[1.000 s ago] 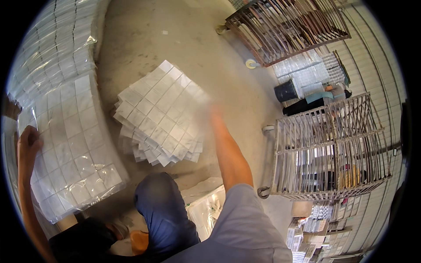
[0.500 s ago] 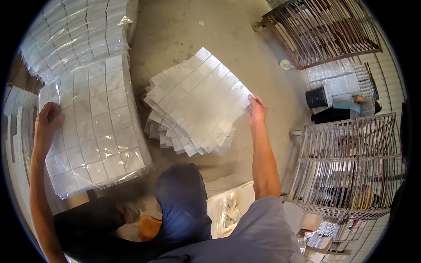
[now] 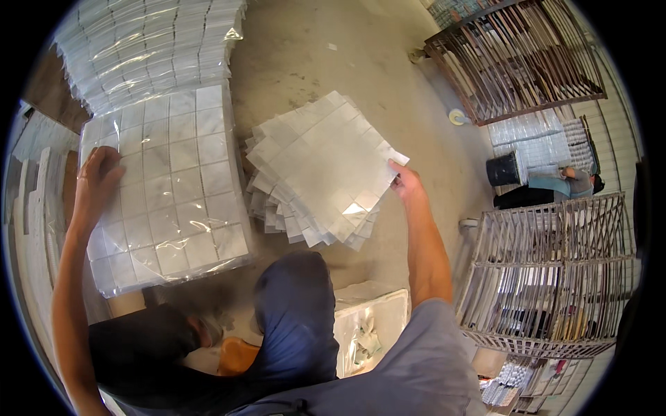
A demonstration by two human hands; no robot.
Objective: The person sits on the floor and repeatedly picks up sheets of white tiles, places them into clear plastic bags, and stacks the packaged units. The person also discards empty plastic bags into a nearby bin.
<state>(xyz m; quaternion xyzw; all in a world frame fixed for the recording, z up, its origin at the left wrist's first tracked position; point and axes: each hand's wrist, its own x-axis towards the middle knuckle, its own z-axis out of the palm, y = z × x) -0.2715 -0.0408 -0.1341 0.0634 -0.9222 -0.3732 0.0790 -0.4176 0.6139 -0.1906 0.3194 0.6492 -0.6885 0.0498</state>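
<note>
My right hand pinches the right corner of a square mosaic tile sheet, pale grey-white. This sheet tops a fanned pile of similar sheets, their corners turned at different angles. My left hand rests at the left edge of a plastic-wrapped stack of marbled tile sheets. Its fingers are loosely curled, with a gap between thumb and fingers and nothing seen in them. Clear film glints over the square tiles there.
A taller wrapped stack stands behind the left one. Below the fanned pile, by my knee, is a white bin with scraps. An orange object lies near my legs. Slatted racks and another person are at the right.
The view has shifted, so the stacks appear farther right. The top sheet in my right hand has turned and lies differently on the pile. My left hand stays at the wrapped stack's edge.
</note>
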